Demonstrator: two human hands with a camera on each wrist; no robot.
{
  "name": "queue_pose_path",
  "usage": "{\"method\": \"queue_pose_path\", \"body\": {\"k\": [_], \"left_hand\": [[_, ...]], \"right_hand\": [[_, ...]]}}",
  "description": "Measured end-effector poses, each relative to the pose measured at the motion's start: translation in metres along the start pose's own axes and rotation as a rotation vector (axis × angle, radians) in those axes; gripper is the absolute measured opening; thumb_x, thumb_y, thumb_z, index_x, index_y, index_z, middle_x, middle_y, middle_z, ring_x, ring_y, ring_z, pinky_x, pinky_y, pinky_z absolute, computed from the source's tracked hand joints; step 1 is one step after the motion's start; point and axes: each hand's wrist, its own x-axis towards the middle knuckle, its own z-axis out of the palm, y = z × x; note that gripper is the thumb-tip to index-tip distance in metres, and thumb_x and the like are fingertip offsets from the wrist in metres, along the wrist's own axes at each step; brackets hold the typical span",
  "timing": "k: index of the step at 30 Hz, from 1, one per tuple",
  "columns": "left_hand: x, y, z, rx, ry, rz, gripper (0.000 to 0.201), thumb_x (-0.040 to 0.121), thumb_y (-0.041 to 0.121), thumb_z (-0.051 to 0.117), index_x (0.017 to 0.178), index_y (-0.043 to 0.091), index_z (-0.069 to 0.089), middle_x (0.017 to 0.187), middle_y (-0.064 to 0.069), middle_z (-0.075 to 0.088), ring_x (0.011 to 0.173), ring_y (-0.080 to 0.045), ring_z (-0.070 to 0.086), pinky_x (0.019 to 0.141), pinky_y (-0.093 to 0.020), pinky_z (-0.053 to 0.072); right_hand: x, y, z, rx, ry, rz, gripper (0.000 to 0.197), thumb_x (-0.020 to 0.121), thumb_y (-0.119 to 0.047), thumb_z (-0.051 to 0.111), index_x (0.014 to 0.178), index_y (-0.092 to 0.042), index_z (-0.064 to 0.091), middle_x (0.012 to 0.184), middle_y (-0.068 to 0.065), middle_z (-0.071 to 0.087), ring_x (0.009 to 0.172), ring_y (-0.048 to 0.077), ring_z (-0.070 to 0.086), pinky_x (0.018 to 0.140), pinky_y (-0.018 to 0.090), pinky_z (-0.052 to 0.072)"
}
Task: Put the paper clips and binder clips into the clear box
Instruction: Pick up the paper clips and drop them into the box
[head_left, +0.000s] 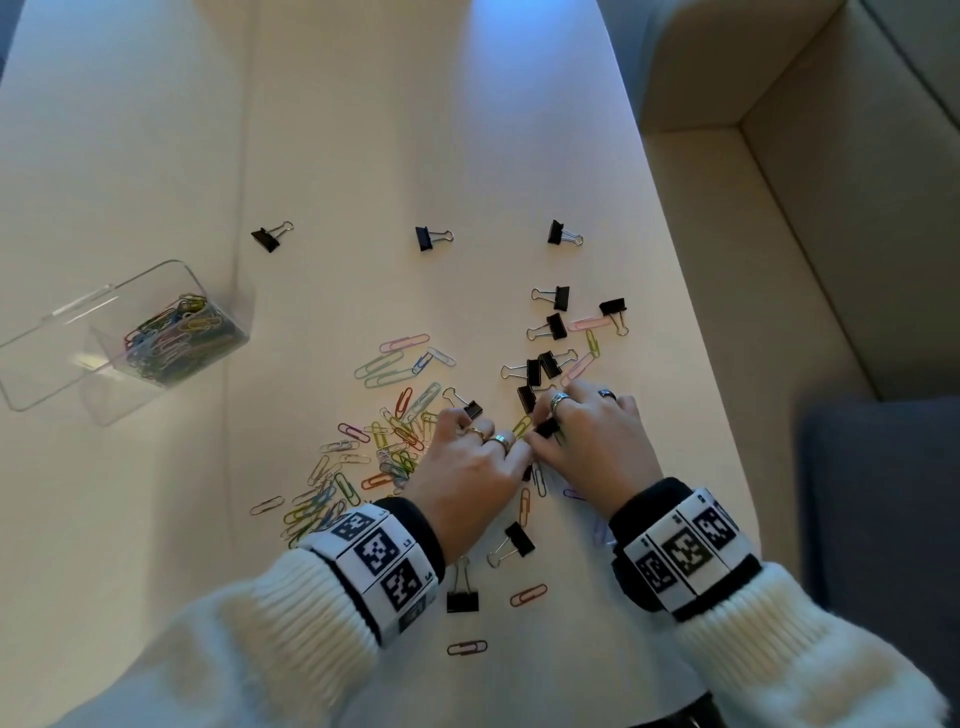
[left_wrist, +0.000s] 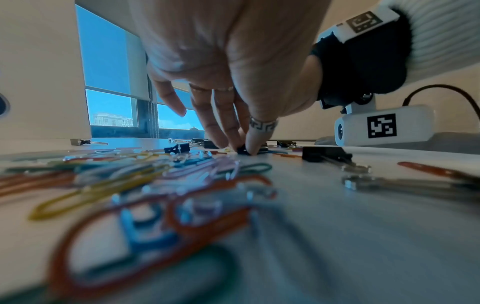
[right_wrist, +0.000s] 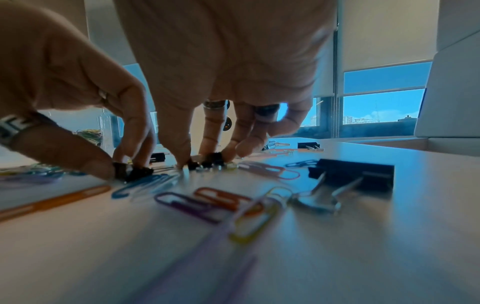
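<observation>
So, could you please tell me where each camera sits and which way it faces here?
Head: worn high, looking down on the table, clear box, left hand and right hand, cuffs and wristbands.
Left wrist: just above the tabletop, looking along the left hand's fingers toward the windows.
Right wrist: equally low, looking past both hands, windows behind.
Shared: all three views show the black binder clips at the fingertips.

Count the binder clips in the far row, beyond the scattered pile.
3: left binder clip nearest the clear box, middle binder clip, right binder clip. None there looks hidden.
</observation>
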Motion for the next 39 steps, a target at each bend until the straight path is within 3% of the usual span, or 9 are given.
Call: {"method": "queue_pose_path", "body": {"k": [3, 7, 11, 14, 20, 28, 31, 34, 39], "left_hand": [[0.000, -0.002, -0.003, -0.135, -0.059, -0.028, 0.019, 0.063, 0.017, 0.075, 0.074, 0.021, 0.060, 0.060, 0.008, 0.059, 0.060, -0.014, 0.060, 0.079, -0.035, 0.028], [0.004, -0.020, -0.024, -0.442, -0.113, -0.198, 0.017, 0.081, 0.028, 0.063, 0.098, 0.024, 0.059, 0.088, 0.014, 0.062, 0.087, -0.010, 0.059, 0.094, -0.033, 0.020], [0.035, -0.060, -0.043, -0.580, 0.077, -0.388, 0.016, 0.081, 0.028, 0.065, 0.096, 0.025, 0.059, 0.088, 0.015, 0.060, 0.083, -0.012, 0.058, 0.094, -0.032, 0.025], [0.070, -0.086, -0.039, -0.547, 0.050, -0.478, 0.015, 0.082, 0.027, 0.064, 0.094, 0.023, 0.056, 0.095, 0.008, 0.065, 0.087, -0.013, 0.057, 0.094, -0.034, 0.030], [0.107, -0.107, -0.020, -0.546, -0.087, -0.526, 0.017, 0.086, 0.013, 0.060, 0.102, 0.011, 0.055, 0.101, -0.006, 0.063, 0.094, -0.025, 0.059, 0.089, -0.041, 0.048], [0.076, -0.058, -0.023, -0.283, -0.198, -0.094, 0.040, 0.092, 0.035, 0.047, 0.131, 0.026, 0.043, 0.132, -0.003, 0.045, 0.100, -0.014, 0.050, 0.097, -0.034, 0.040], [0.073, -0.045, -0.021, -0.131, -0.318, 0.051, 0.049, 0.094, 0.044, 0.038, 0.141, 0.037, 0.024, 0.148, 0.000, 0.026, 0.128, -0.021, 0.033, 0.102, -0.042, 0.031], [0.068, -0.040, -0.019, 0.031, -0.479, 0.176, 0.057, 0.095, 0.053, 0.019, 0.147, 0.032, 0.007, 0.157, 0.010, -0.003, 0.144, -0.023, 0.003, 0.113, -0.051, 0.009], [0.063, -0.048, -0.018, 0.104, -0.637, 0.121, 0.069, 0.089, 0.061, 0.006, 0.145, 0.027, -0.013, 0.152, 0.012, -0.023, 0.139, -0.021, -0.025, 0.111, -0.059, -0.010]], "right_hand": [[0.002, 0.001, -0.004, 0.082, -0.012, 0.011, 0.017, 0.085, -0.035, 0.054, 0.096, -0.024, 0.060, 0.095, -0.005, 0.055, 0.085, 0.014, 0.054, 0.087, 0.033, 0.036], [0.024, 0.004, -0.027, 0.389, 0.098, 0.106, 0.010, 0.080, -0.030, 0.063, 0.086, -0.023, 0.063, 0.087, -0.006, 0.059, 0.072, 0.009, 0.050, 0.083, 0.038, 0.048], [0.077, -0.002, -0.046, 0.413, 0.072, 0.111, 0.008, 0.080, -0.029, 0.063, 0.085, -0.024, 0.061, 0.084, -0.003, 0.063, 0.074, 0.013, 0.057, 0.080, 0.037, 0.052], [0.112, -0.006, -0.047, 0.393, -0.050, 0.111, 0.010, 0.080, -0.032, 0.066, 0.082, -0.026, 0.059, 0.076, -0.009, 0.060, 0.075, 0.012, 0.059, 0.081, 0.037, 0.052], [0.119, 0.011, -0.065, 0.404, -0.004, 0.096, 0.022, 0.092, -0.025, 0.052, 0.108, -0.014, 0.063, 0.103, 0.002, 0.064, 0.089, 0.014, 0.058, 0.078, 0.021, 0.044], [0.070, 0.052, -0.045, 0.048, -0.075, 0.042, 0.029, 0.092, -0.027, 0.050, 0.118, -0.018, 0.060, 0.115, 0.002, 0.054, 0.103, 0.019, 0.054, 0.094, 0.036, 0.045], [0.055, 0.056, -0.038, -0.116, -0.079, -0.014, 0.035, 0.095, -0.031, 0.043, 0.127, -0.024, 0.054, 0.122, 0.002, 0.050, 0.107, 0.020, 0.050, 0.089, 0.036, 0.047], [0.042, 0.058, -0.035, -0.247, -0.139, -0.009, 0.042, 0.095, -0.028, 0.038, 0.137, -0.025, 0.039, 0.137, 0.003, 0.038, 0.121, 0.024, 0.038, 0.090, 0.037, 0.042], [0.026, 0.051, -0.026, -0.284, -0.202, -0.060, 0.055, 0.099, -0.025, 0.024, 0.147, -0.017, -0.002, 0.157, -0.001, -0.002, 0.144, 0.017, 0.005, 0.109, 0.039, 0.025]]}}
